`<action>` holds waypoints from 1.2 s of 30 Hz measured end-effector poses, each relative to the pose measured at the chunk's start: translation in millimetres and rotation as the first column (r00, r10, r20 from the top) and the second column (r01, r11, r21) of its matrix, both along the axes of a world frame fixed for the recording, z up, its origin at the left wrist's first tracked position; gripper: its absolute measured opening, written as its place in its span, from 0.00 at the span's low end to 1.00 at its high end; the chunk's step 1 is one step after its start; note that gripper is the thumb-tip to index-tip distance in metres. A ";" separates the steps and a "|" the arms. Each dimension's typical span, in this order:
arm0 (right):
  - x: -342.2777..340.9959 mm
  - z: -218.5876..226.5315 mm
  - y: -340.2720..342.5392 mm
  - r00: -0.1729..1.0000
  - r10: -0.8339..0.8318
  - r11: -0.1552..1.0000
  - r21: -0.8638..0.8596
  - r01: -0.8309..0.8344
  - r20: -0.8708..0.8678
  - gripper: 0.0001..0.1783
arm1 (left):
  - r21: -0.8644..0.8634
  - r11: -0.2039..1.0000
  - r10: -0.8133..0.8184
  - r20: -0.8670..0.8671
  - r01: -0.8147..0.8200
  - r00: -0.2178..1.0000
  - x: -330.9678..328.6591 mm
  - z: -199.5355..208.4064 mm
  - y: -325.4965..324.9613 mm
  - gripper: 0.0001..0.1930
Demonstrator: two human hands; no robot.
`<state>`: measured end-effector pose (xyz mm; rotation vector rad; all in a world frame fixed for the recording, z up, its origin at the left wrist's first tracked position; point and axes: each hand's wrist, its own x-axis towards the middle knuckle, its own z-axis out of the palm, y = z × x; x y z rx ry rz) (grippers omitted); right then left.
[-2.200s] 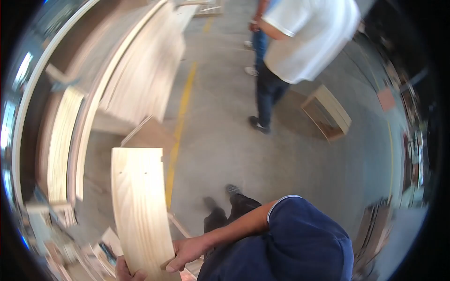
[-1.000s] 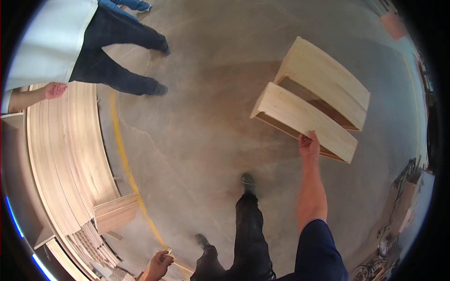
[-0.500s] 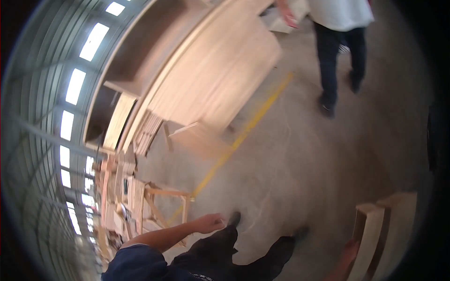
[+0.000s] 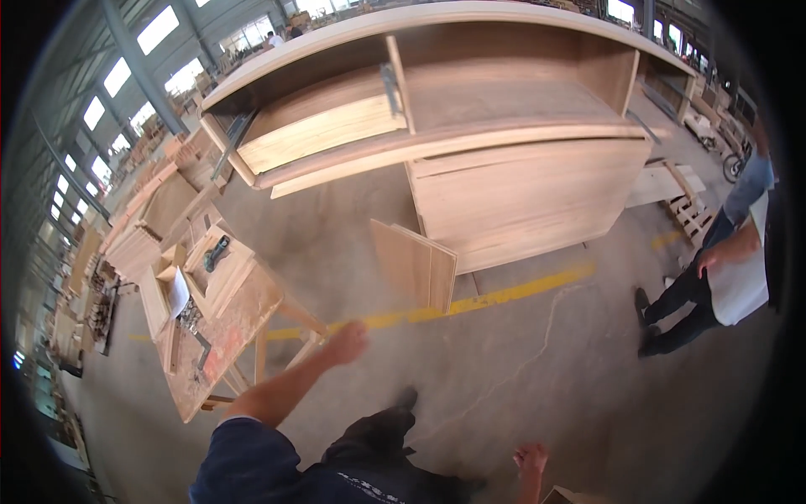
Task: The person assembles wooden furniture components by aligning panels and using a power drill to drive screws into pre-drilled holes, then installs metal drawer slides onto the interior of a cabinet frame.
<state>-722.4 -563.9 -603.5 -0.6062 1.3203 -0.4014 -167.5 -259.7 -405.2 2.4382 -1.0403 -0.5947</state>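
My left hand (image 4: 347, 343) hangs out in front of me above the floor, beside the corner of a work table. It is slightly blurred, its fingers curled in; what they hold, if anything, is hidden. Low in the view, my right hand (image 4: 531, 458) has its fingers curled, and nothing shows in them. Just by that wrist, the corner of a wooden piece (image 4: 561, 496) pokes in at the lower edge; whether I touch it cannot be made out. Ahead stands a long unfinished wooden cabinet (image 4: 520, 143) with open compartments.
The wooden work table (image 4: 243, 336) at left carries a green-and-black power tool (image 4: 217, 252), a paper sheet (image 4: 179, 292) and hardware (image 4: 189, 315). Thin panels (image 4: 416, 265) stand before the cabinet, near a yellow floor line (image 4: 537, 287). A co-worker (image 4: 739, 252) stands at right.
My view has swung right-side up toward the cabinet and work table. The co-worker now shows farther right. The wooden pieces beside my right hand have mostly slipped below the lower edge.
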 end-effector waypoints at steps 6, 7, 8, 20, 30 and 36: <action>192.3 79.0 58.8 0.945 0.328 0.942 0.085 -0.326 -0.015 0.16 | -0.094 0.961 0.272 0.499 -0.260 0.823 248.7 141.5 -44.2 0.35; 219.9 93.2 68.2 0.897 0.435 0.899 0.091 -0.428 -0.081 0.16 | -0.232 0.939 0.343 0.557 -0.255 0.756 281.9 161.4 -52.0 0.36; 241.5 101.8 71.6 0.835 0.530 0.848 0.105 -0.520 -0.147 0.16 | -0.220 0.940 0.342 0.616 -0.262 0.710 308.1 183.5 -62.7 0.38; 389.5 149.0 10.9 0.724 0.661 0.724 -0.086 -0.685 -0.197 0.20 | 0.095 0.951 0.122 0.759 -0.294 0.640 503.9 256.3 -123.7 0.40; 655.6 168.4 -30.5 0.459 0.885 0.459 -0.293 -0.839 0.072 0.19 | 0.146 0.968 0.055 0.670 -0.204 0.740 488.1 260.3 -107.4 0.33; 762.0 242.3 -2.1 0.514 0.759 0.639 -0.305 -0.706 0.399 0.26 | 0.207 0.973 -0.076 0.713 -0.106 0.697 390.7 236.5 -63.3 0.29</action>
